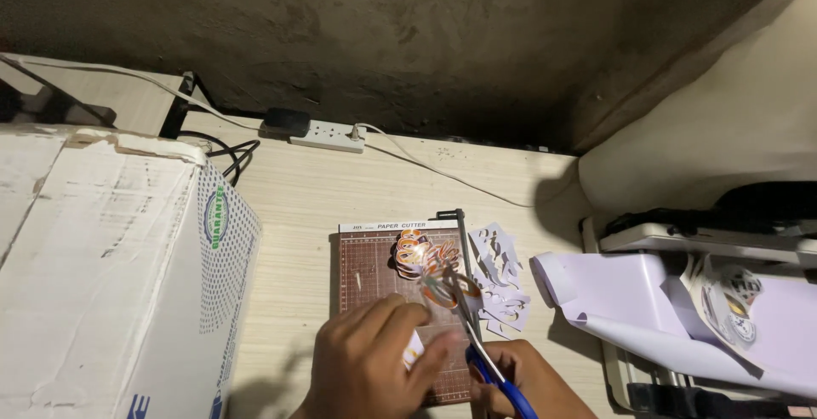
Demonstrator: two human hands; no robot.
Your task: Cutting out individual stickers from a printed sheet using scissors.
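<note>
Two hands are seen at the bottom edge of the head view, over a brown paper cutter board lying on the light wood-grain tabletop.

1. Right hand: closed round the blue handles of a pair of scissors. Grip: clamped on the handles. Whether the blades are apart or together cannot be told; tips are blurred.
2. Left hand: laid flat, fingers together, on the lower part of the printed sheet. Sheet is pressed/steadied rather than pinched; no closed grip is seen.
3. Printed sheet: orange, white and dark artwork, partly cut to outline, located on the cutter board's right half, approx. centre of view.

Key relation: sheet lies ahead of and slightly left of the right hand, i.e. up-frame from the handles. Scissors' long axis runs from handles at lower right to tips at upper left, pointing away from the person and into the sheet's lower right edge. Left hand is nearer the sheet and touches it; right hand reaches it only via the blades. Sheet's long axis cannot be told exactly; it appears roughly diagonal.

Adjacent items: white paper offcuts just right of the board's cutting arm; curled white backing sheet further right; cardboard box at left; white power strip at the tabletop's rear, against the dark wall.
</note>
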